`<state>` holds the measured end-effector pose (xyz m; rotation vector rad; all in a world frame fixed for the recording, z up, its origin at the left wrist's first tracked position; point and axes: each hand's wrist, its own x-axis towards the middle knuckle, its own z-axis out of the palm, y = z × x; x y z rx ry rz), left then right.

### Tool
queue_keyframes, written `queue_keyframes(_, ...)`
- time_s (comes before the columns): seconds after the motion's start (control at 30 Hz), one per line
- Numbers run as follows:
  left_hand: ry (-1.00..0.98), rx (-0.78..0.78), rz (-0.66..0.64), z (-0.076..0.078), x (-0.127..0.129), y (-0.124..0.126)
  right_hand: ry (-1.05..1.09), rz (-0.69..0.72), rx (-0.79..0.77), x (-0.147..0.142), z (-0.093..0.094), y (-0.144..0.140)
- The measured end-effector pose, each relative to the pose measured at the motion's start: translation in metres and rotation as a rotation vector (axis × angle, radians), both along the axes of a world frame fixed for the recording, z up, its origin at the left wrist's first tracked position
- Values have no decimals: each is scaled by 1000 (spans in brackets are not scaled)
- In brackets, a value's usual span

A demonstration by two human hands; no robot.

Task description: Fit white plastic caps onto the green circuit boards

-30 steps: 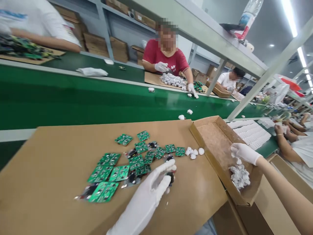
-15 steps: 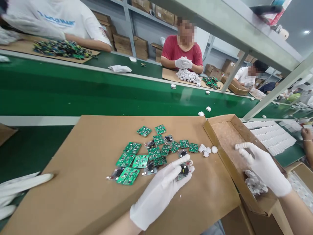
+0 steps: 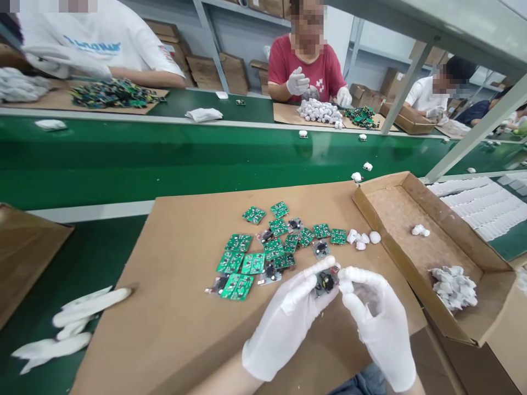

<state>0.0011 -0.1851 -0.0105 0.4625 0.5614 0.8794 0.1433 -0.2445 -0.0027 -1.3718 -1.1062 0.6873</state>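
Observation:
My left hand (image 3: 284, 315), in a white glove, holds a small circuit board (image 3: 326, 281) with dark components facing up. Right beside it is my right hand (image 3: 376, 321), also gloved, its thumb and forefinger pinched together at the board's right edge. Something small and white seems to be between those fingertips, but it blends with the glove. Beyond my hands, several green circuit boards (image 3: 253, 263) lie on the cardboard sheet (image 3: 173, 329), some turned with their components up. A few white round pieces (image 3: 361, 240) sit at the right end of the boards.
An open cardboard box (image 3: 395, 219) on the right contains crumpled white pieces (image 3: 453, 288). Loose white gloves (image 3: 93, 307) lie at the left. Past the sheet runs a green conveyor belt (image 3: 197, 159) carrying small white-topped items. Co-workers (image 3: 307, 68) sit across it.
My right hand has moved left from above the box to the board in my left hand, its fingers now pinched. My left hand still holds the board. The view has shifted slightly.

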Motion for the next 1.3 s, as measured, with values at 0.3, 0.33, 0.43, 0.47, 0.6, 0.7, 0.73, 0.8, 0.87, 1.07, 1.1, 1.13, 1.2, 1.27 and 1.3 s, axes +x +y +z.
queue_keyframes(0.3, 146, 69, -91, 2, 0, -7, -99, 76, 170, -5, -3, -4)
queue_keyframes(0.33, 165, 91, -100, 1, 0, -8, -81, 71, 172, -6, -2, -4)
queue_keyframes(0.43, 183, 142, -99, 0, 0, -7, -18, 50, 159, -8, 5, -2)
queue_keyframes(0.47, 180, 148, -95, -1, 0, -6, -16, 49, 157, -7, 7, -2)
queue_keyframes(0.6, 205, 113, -38, 2, 1, -1, -248, -11, 210, 11, 2, 1)
queue_keyframes(0.7, 217, 75, 31, 6, 1, 1, -709, -6, 160, 31, -19, 3)
queue_keyframes(0.73, 215, 66, 46, 7, 1, 1, -853, 43, 105, 37, -28, 1)
queue_keyframes(0.8, 210, 44, 59, 7, 1, 1, -1046, 153, -19, 42, -40, -6)
queue_keyframes(0.87, 201, 20, 54, 5, 2, 1, -1136, 239, -106, 41, -44, -14)
queue_keyframes(1.07, 161, -33, 82, -3, 5, 6, -1325, 361, -276, 19, -29, 1)
queue_keyframes(1.1, 172, -31, 84, -4, 5, 7, -1330, 366, -292, 17, -28, 7)
queue_keyframes(1.13, 184, -24, 84, -5, 5, 8, -1331, 364, -306, 16, -27, 10)
queue_keyframes(1.2, 187, -17, 87, -6, 4, 11, -1331, 324, -325, 16, -30, 8)
queue_keyframes(1.27, 151, -31, 94, -6, 3, 12, -1348, 273, -330, 19, -34, -7)
queue_keyframes(1.3, 130, -42, 91, -6, 2, 12, -1361, 268, -321, 21, -36, -15)
